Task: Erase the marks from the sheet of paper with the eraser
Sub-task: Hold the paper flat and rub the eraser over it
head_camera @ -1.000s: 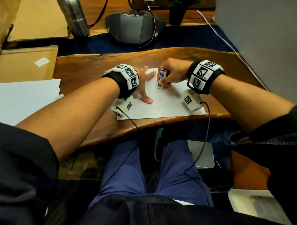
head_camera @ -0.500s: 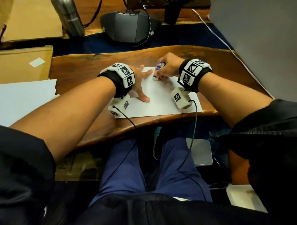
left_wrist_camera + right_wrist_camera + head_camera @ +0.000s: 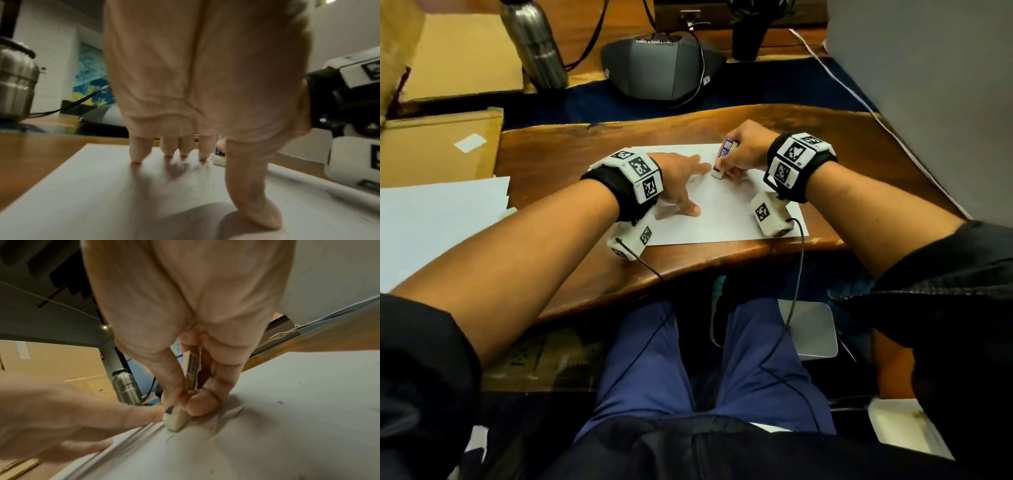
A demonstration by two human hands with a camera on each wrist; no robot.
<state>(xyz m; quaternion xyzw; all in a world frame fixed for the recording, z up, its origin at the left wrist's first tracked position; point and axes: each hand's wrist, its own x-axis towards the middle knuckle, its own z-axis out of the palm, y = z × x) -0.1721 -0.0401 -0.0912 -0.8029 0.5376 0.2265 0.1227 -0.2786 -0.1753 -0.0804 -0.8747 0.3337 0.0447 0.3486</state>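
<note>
A white sheet of paper (image 3: pixel 722 219) lies on the wooden desk near its front edge. My left hand (image 3: pixel 681 185) presses it flat with spread straight fingers (image 3: pixel 135 154) and thumb. My right hand (image 3: pixel 743 150) pinches a white eraser (image 3: pixel 720 162) in a blue printed sleeve. The eraser's bare tip (image 3: pixel 174 420) touches the sheet near the far edge, just right of my left fingertips. A faint pencil stroke (image 3: pixel 169 437) and small eraser crumbs show on the paper (image 3: pixel 267 426) beside the tip.
A steel bottle (image 3: pixel 534 44) and a grey conference phone (image 3: pixel 661 68) stand behind the desk. Cardboard (image 3: pixel 438 150) and a stack of white paper (image 3: pixel 438 222) lie to the left. A grey panel (image 3: pixel 928 68) rises at the right. Cables hang from both wrist cameras.
My right hand has carried the eraser from the middle of the sheet up toward the far edge, closer to my left fingertips. My left hand has stayed pressed on the paper.
</note>
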